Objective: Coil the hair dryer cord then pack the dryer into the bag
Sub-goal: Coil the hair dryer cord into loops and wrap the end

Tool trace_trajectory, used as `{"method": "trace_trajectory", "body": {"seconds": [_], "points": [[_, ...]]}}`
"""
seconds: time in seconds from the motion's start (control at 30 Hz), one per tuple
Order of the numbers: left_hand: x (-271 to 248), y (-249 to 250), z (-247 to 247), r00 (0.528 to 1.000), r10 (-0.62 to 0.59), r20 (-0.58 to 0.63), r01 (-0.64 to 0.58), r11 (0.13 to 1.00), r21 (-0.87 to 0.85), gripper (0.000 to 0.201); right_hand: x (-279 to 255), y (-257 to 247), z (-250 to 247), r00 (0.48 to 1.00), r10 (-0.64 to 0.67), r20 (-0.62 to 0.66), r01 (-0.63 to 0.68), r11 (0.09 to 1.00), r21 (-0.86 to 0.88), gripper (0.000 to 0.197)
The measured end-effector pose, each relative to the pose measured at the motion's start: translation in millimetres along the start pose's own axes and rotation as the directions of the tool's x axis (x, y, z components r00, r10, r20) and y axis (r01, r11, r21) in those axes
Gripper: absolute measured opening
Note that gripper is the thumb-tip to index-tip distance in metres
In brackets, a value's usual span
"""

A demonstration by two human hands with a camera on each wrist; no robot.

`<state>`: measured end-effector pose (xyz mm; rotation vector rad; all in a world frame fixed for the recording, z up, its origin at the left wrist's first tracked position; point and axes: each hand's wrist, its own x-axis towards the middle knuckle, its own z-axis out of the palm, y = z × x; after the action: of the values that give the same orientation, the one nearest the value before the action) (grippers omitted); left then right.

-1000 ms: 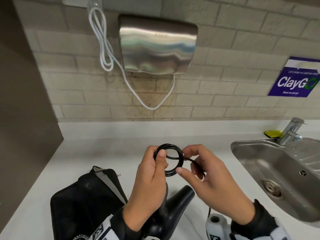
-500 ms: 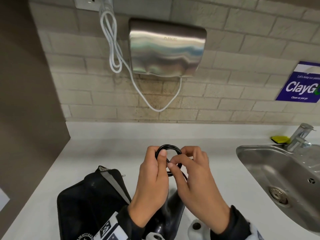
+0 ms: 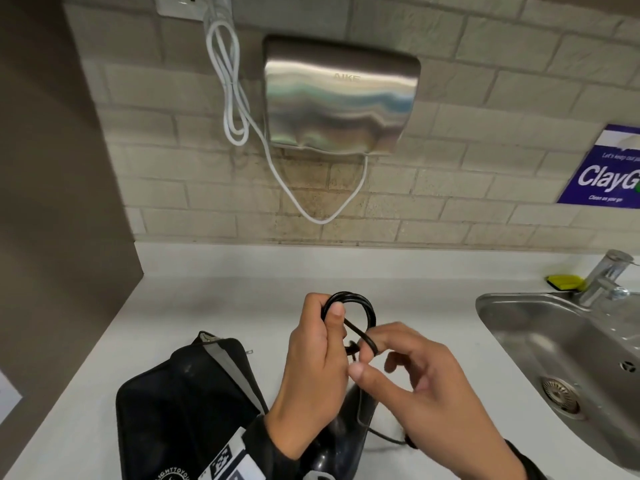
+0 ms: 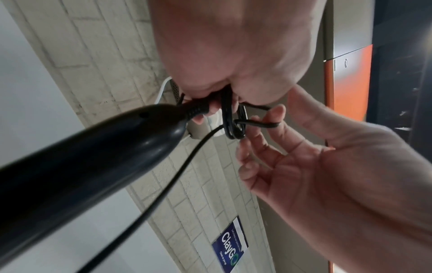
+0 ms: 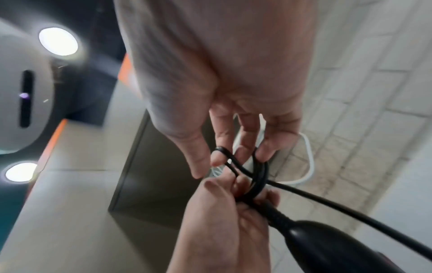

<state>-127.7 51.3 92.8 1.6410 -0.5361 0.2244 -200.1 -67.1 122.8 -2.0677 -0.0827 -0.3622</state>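
Head view: white counter (image 3: 242,306) carries the black bag (image 3: 180,410) at lower left, black hair dryer (image 3: 346,431) just right of it under both hands. Left hand (image 3: 311,368) pinches the coiled cord (image 3: 369,311) above the dryer; right hand (image 3: 426,386), fingers loosely curled, hooks a loop of cord.

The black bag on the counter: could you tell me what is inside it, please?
The black bag lies on the white counter, mouth open, showing only grey lining. Its depths are dark, and the left hand covers its right edge.
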Motion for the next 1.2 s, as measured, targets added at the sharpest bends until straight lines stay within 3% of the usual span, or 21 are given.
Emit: {"method": "trace_trajectory", "body": {"seconds": [0.2, 0.3, 0.47, 0.63, 0.73, 0.8, 0.87, 0.97, 1.03, 1.1, 1.2], "points": [[-3, 6, 3, 0.997, 0.041, 0.060, -0.043, 0.999, 0.027, 0.027, 0, 3, -18, 0.996, 0.053, 0.066, -0.068, 0.966, 0.249, 0.029], [-1, 5, 5, 0.995, 0.056, 0.077, -0.059, 0.998, 0.036, 0.027, 1, 0, -26, 0.995, 0.034, 0.098, -0.061, 0.954, 0.294, 0.031], [2, 0, 2, 0.995, 0.062, 0.078, -0.067, 0.996, 0.056, 0.024, -2, 7, -24, 0.999, -0.003, -0.039, 0.015, 0.949, 0.315, 0.013], [2, -3, 2, 0.995, 0.062, 0.081, -0.067, 0.995, 0.067, 0.024, -10, 8, -14, 0.986, 0.131, -0.105, -0.083, 0.925, 0.371, 0.035], [6, -8, -1, 0.997, 0.043, 0.059, -0.047, 0.996, 0.076, 0.024, -8, 4, -24, 0.979, 0.196, 0.050, -0.200, 0.903, 0.380, 0.017], [8, -13, -3, 0.998, 0.036, 0.058, -0.041, 0.995, 0.096, 0.024, -7, 4, -34, 0.968, 0.208, 0.142, -0.240, 0.933, 0.270, 0.026], [9, -17, -4, 0.997, 0.038, 0.063, -0.045, 0.992, 0.119, 0.022, -8, 4, -42, 0.973, 0.152, 0.177, -0.188, 0.959, 0.213, 0.035], [9, -18, -4, 0.997, 0.049, 0.058, -0.056, 0.991, 0.126, 0.020, -11, 11, -41, 0.978, 0.090, 0.187, -0.148, 0.934, 0.326, 0.029], [10, -18, -6, 0.997, 0.040, 0.061, -0.047, 0.992, 0.118, 0.020, -16, 20, -40, 0.969, 0.126, 0.213, -0.212, 0.865, 0.456, 0.030], [13, -21, -10, 0.999, 0.015, 0.051, -0.020, 0.995, 0.099, 0.021, -19, 25, -43, 0.953, 0.199, 0.227, -0.287, 0.833, 0.474, 0.037], [13, -26, -15, 0.998, 0.006, 0.062, -0.012, 0.995, 0.097, 0.020, -24, 29, -49, 0.925, 0.327, 0.193, -0.366, 0.903, 0.226, 0.037]]}}
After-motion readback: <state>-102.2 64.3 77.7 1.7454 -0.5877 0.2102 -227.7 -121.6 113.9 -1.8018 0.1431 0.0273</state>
